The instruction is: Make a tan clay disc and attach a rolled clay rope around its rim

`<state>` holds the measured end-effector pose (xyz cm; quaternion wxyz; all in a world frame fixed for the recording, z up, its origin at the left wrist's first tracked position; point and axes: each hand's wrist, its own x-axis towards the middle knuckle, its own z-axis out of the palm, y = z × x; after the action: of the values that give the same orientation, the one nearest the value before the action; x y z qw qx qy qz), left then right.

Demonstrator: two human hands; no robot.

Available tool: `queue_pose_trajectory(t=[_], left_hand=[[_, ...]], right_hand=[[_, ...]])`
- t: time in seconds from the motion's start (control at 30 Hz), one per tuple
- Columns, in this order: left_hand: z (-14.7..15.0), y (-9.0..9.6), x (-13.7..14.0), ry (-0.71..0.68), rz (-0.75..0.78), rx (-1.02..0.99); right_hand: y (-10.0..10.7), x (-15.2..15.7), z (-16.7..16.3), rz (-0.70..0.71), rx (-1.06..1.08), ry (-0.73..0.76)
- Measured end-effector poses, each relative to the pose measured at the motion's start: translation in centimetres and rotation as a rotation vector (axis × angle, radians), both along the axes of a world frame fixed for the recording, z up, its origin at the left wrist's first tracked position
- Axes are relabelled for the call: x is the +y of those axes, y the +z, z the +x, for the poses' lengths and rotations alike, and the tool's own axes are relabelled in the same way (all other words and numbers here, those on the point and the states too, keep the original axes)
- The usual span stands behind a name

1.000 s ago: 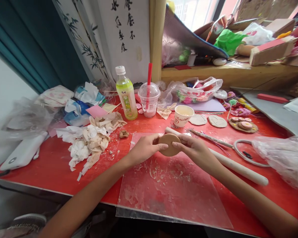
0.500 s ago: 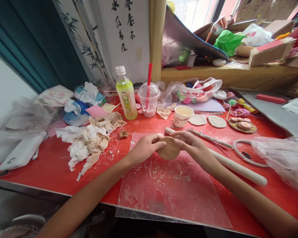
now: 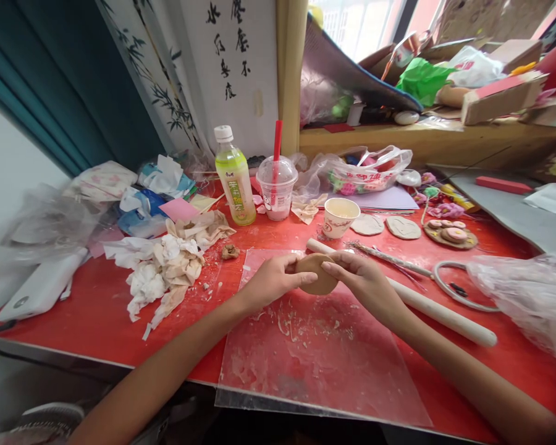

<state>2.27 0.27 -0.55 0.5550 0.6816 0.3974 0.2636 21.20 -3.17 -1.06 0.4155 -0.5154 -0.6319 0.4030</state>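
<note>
A flat, round brown clay disc point(image 3: 319, 281) is held up between both hands, above a clear plastic sheet point(image 3: 324, 364) strewn with clay scraps. My left hand point(image 3: 278, 277) grips its left edge, thumb across the front face and fingers behind. At the upper right edge, my right hand point(image 3: 359, 278) pinches it between thumb and fingers. Behind the hands lies a long pale rolling pin point(image 3: 445, 315), partly covered by the right hand and forearm. A small lump of brown clay point(image 3: 230, 251) sits left of the sheet.
A paper cup point(image 3: 341, 217), a drink bottle point(image 3: 235, 179) and a plastic cup with a red straw point(image 3: 277, 188) stand behind. Crumpled tissues point(image 3: 167, 266) lie left. Two pale clay discs point(image 3: 403, 227) and a decorated disc point(image 3: 451, 235) are back right, near a plastic bag point(image 3: 528, 296).
The left thumb has slid further across the disc's face, and the disc has shifted slightly up and tilted. The right hand still pinches its edge.
</note>
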Motion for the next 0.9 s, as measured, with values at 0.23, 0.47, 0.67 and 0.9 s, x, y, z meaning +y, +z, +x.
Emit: queue_pose_trajectory(t=[0.23, 0.47, 0.67, 0.9], left_hand=[[0.12, -0.67, -0.02, 0.141, 0.023, -0.005], [-0.17, -0.30, 0.47, 0.064, 0.078, 0.018], [-0.11, 0.09, 0.13, 0.139, 0.113, -0.024], [-0.11, 0.20, 0.30, 0.069, 0.062, -0.016]], right_hand=[[-0.25, 0.44, 0.09, -0.123, 0.063, 0.146], [-0.30, 0.68, 0.66, -0.114, 0.013, 0.084], [0.24, 0.46, -0.02, -0.154, 0.196, 0.156], [-0.30, 0.19, -0.05, -0.209, 0.175, 0.220]])
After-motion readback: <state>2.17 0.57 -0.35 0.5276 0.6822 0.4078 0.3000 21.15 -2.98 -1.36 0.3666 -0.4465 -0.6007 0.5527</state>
